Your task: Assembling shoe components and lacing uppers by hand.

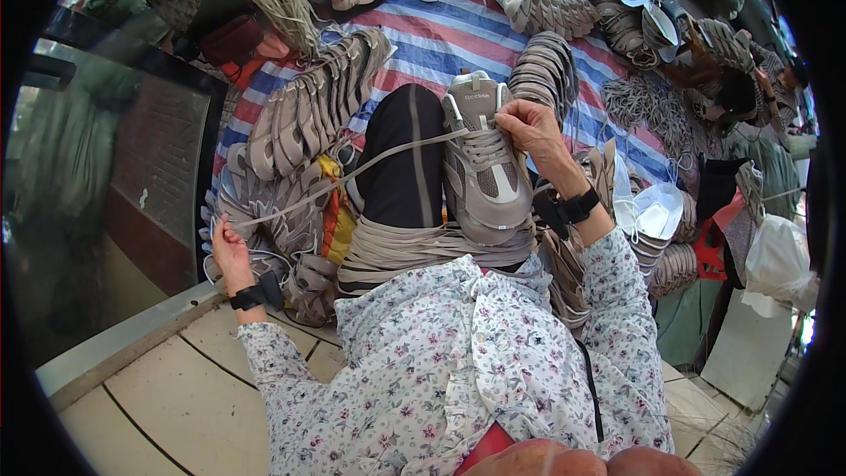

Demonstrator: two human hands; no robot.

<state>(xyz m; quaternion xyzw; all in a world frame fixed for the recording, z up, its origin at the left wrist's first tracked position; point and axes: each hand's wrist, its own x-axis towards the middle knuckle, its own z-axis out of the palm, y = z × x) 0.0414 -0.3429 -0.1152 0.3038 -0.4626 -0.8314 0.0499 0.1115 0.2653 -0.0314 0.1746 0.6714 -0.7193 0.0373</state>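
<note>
A grey-beige shoe upper (485,172) with white trim rests on my right thigh, its toe toward me and its lower eyelets laced. From its upper eyelets a flat beige shoelace (374,161) runs taut across my left knee. My left hand (231,251), far out to the left, is closed on the other end of that lace. My right hand (533,130) pinches the right eyelet edge of the upper, near the tongue. Whether a lace end is also between those fingers is hidden. A bundle of loose laces (397,251) lies across my lap.
Stacked shoe uppers (317,106) stand at left on a striped sheet (432,31), with another stack (545,66) beyond my right hand. A heap of laces (648,115) lies at right. A glass-fronted panel (132,185) borders the left. Another person (740,79) sits at far right.
</note>
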